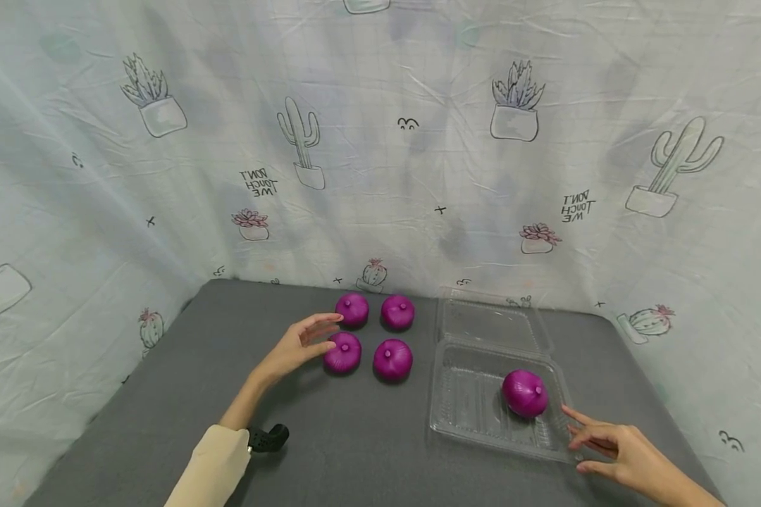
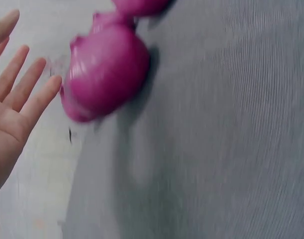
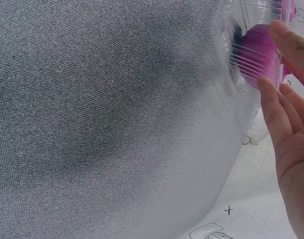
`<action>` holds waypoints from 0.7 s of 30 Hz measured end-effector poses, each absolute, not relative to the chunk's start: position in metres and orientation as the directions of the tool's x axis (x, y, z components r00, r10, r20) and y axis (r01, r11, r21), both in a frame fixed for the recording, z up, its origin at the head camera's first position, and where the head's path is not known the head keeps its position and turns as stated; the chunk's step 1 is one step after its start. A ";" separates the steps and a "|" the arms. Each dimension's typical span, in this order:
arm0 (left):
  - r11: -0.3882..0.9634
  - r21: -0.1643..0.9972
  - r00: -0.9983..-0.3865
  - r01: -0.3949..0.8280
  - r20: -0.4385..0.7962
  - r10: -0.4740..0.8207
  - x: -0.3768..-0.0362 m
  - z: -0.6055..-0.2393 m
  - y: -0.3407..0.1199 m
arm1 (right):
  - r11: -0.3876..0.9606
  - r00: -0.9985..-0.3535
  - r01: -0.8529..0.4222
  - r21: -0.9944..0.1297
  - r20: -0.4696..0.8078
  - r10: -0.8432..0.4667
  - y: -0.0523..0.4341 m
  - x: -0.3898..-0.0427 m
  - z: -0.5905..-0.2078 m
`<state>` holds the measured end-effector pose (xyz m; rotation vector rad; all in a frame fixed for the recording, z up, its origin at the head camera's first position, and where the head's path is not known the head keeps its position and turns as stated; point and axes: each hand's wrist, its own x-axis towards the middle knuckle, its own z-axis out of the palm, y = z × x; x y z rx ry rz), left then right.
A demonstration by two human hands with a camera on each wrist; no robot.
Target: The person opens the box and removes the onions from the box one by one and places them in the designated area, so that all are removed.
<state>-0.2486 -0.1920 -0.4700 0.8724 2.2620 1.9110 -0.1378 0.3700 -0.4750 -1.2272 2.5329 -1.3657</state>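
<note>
On the grey cloth surface, several purple onions stand in two rows; the left hand (image 1: 301, 345) is beside the front-left onion (image 1: 342, 353), thumb and fingers spread apart. In the left wrist view the fingers (image 2: 40, 97) look straight, with a blurred onion (image 2: 104, 72) just beyond their tips. Another onion (image 1: 524, 393) lies tilted inside a clear plastic clamshell box (image 1: 466, 415). At that box's right rim is the right hand (image 1: 618, 454), its fingers loosely extended. The right wrist view shows its fingertips (image 3: 266, 87) right at the box wall, the onion visible through the plastic.
The box's lid (image 1: 495, 324) lies folded back behind its base. Two onions, one back-left (image 1: 351, 310) and one back-right (image 1: 397, 312), stand near the far edge; a front-right onion (image 1: 393, 360) stands nearer. A printed curtain (image 1: 380, 162) hangs behind and along the sides.
</note>
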 end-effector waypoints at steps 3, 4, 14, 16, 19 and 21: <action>0.069 0.909 -0.818 0.412 0.335 0.468 -0.246 -0.466 -0.178 | 0.304 -0.686 -0.635 -0.710 0.338 -0.644 0.369 -0.138 -0.475; 0.065 0.906 -0.811 0.418 0.341 0.476 -0.246 -0.465 -0.173 | 0.307 -0.686 -0.639 -0.705 0.341 -0.643 0.369 -0.138 -0.475; -0.016 0.900 -0.742 0.436 0.370 0.558 -0.242 -0.457 -0.118 | 0.353 -0.692 -0.661 -0.662 0.356 -0.628 0.370 -0.137 -0.478; -0.023 0.901 -0.740 0.433 0.371 0.562 -0.240 -0.456 -0.106 | 0.355 -0.694 -0.659 -0.664 0.353 -0.627 0.370 -0.137 -0.478; -0.038 0.903 -0.741 0.427 0.374 0.557 -0.235 -0.456 -0.089 | 0.360 -0.698 -0.652 -0.667 0.343 -0.629 0.369 -0.137 -0.477; -0.057 0.908 -0.748 0.414 0.375 0.548 -0.231 -0.456 -0.079 | 0.363 -0.696 -0.654 -0.663 0.340 -0.632 0.368 -0.138 -0.476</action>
